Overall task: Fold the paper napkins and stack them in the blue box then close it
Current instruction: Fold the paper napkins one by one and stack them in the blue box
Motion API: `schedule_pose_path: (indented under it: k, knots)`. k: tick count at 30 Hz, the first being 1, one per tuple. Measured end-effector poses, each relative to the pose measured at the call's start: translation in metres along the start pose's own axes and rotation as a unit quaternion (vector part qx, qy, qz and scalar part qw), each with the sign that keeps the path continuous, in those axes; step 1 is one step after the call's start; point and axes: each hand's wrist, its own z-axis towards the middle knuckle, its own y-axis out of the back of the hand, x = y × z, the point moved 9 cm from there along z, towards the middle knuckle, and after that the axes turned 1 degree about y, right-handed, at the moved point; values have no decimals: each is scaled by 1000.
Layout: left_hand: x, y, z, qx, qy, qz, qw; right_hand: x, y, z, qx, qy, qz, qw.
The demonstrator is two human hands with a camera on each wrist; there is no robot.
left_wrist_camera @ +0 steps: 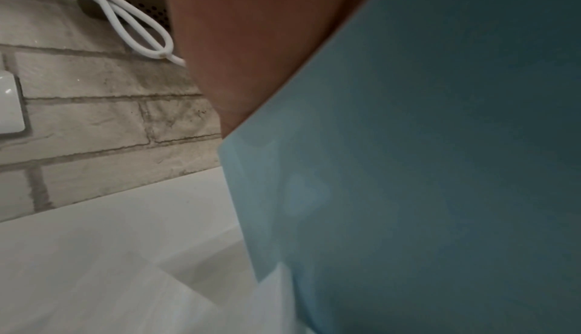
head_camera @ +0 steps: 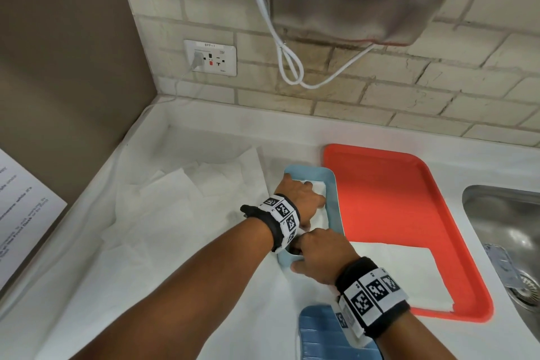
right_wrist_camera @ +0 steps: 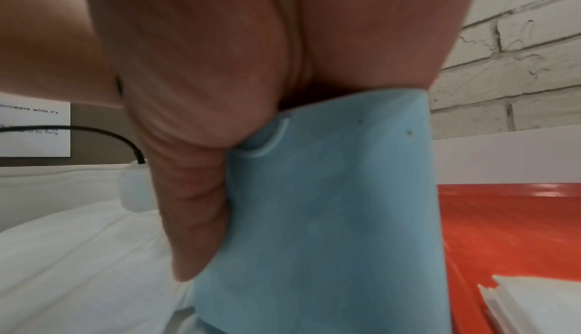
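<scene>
White kitchen counter (head_camera: 204,316) against a pale brick wall (head_camera: 409,90), seen from above.

At centre, blue box (head_camera: 334,193), open, standing on the counter with its right edge touching an orange tray (head_camera: 409,199). Inside, a folded white napkin (head_camera: 320,188), partly hidden. Left hand (head_camera: 298,199) reaching into the box, palm down, fingers fairly straight and resting on the napkin. Right hand (head_camera: 318,257) at the near end of the box, fingers curled over the rim and thumb against the outer wall, gripping it; same grip in the right wrist view, thumb (right_wrist_camera: 188,215) pressed to the blue wall.

Likely step: seating a folded napkin in the box. Best done with flat, even pressure from the left palm so the edges lie square, and a steady right hand so the box does not slide against the tray.

Farther out: loose unfolded napkins (head_camera: 181,199) spread over the counter to the left. One more folded napkin (head_camera: 403,272) waiting on the near part of the tray. Darker blue ribbed lid (head_camera: 321,336) lying at the near edge, apart from the box, not yet fitted. Steel sink (head_camera: 508,228) at far right.
</scene>
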Motion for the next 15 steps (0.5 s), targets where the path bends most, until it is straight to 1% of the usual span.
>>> schedule_pose_path:
  k: [3, 6, 8, 9, 10, 11, 13, 15]
  knots:
    - [-1, -1, -2, -7, -10, 6, 1000, 0, -1, 0, 8, -5, 4, 1000]
    - [0, 4, -6, -36, -19, 11, 999, 1, -1, 2, 16, -3, 6, 1000]
    - [2, 11, -14, -74, -26, -31, 996, 1, 2, 2, 12, -5, 6, 1000]
    - [5, 18, -20, -101, -30, -83, 991, 0, 4, 2, 7, -6, 6, 1000]
    - [9, 27, -30, -129, -33, -156, 979, -1, 5, 2, 2, -7, 10, 1000]
    - [16, 36, -41, -156, -29, -237, 959, -1, 8, 1, -4, -7, 18, 1000]
    - [36, 45, -68, -199, -6, -365, 909, -4, 13, -2, -14, -6, 45, 999]
    - [60, 39, -97, -230, 23, -453, 861, -5, 20, -8, -28, 1, 82, 996]
